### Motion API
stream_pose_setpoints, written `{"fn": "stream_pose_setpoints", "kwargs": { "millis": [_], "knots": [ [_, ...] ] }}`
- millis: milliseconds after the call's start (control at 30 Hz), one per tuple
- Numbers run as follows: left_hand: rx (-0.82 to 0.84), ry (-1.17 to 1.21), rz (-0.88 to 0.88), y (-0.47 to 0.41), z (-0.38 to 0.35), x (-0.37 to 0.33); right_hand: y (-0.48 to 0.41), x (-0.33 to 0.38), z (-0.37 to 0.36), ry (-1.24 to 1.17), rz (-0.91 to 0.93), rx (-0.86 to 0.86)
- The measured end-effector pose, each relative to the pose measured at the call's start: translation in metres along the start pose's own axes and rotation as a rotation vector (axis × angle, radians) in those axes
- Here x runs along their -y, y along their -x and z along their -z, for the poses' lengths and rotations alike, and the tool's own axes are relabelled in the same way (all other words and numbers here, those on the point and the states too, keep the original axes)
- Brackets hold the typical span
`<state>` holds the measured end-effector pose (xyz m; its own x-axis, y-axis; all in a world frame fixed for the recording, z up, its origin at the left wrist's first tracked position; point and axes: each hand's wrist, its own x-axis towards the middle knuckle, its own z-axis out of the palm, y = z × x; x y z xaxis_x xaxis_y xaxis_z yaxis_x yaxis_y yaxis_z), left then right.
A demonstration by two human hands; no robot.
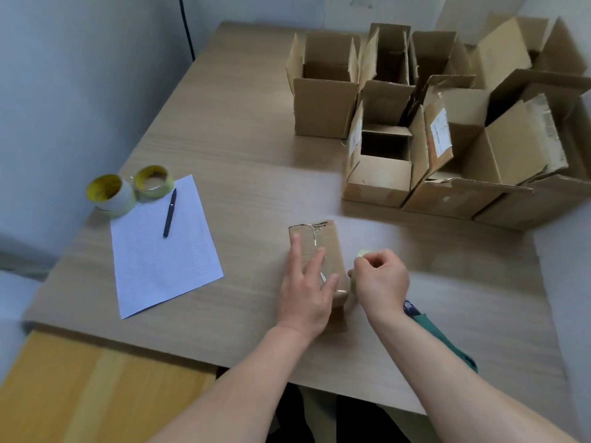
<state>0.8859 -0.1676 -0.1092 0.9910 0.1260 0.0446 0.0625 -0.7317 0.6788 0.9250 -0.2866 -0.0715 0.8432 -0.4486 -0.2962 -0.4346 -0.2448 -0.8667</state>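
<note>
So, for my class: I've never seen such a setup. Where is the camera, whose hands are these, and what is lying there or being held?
No machine here: a person wears one wide-angle camera on the head, looking down at their own bare hands. The left hand lies flat on a small closed cardboard box on the table. The right hand, fingers curled, pinches yellowish tape beside that box. Farther off lie two tape rolls, a sheet of paper with a pen on it, and several open boxes.
</note>
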Motion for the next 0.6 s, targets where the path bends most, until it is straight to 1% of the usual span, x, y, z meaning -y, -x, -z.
{"fn": "stream_pose_setpoints", "kwargs": {
  "millis": [100, 200, 233, 333, 400, 533, 600],
  "knots": [
    [0.098, 0.028, -0.042, -0.007, 0.008, 0.008, 0.006, -0.001, -0.006, 0.003, -0.027, -0.014],
    [0.243, 0.072, -0.062, -0.023, 0.022, 0.018, 0.002, -0.002, -0.001, -0.121, -0.105, -0.023],
    [0.280, 0.051, -0.056, -0.030, 0.029, 0.021, -0.001, -0.002, 0.003, -0.138, -0.114, -0.032],
    [0.335, -0.115, -0.077, -0.050, 0.052, 0.019, -0.012, -0.002, 0.019, -0.150, -0.102, -0.061],
    [0.353, -0.257, -0.097, -0.060, 0.063, 0.006, -0.019, -0.002, 0.028, -0.153, -0.086, -0.078],
    [0.318, -0.476, 0.112, -0.064, 0.050, -0.034, -0.024, -0.001, 0.039, -0.162, -0.063, -0.106],
    [0.309, -0.515, 0.131, -0.061, 0.037, -0.042, -0.024, 0.000, 0.042, -0.164, -0.059, -0.095]
  ]
}}
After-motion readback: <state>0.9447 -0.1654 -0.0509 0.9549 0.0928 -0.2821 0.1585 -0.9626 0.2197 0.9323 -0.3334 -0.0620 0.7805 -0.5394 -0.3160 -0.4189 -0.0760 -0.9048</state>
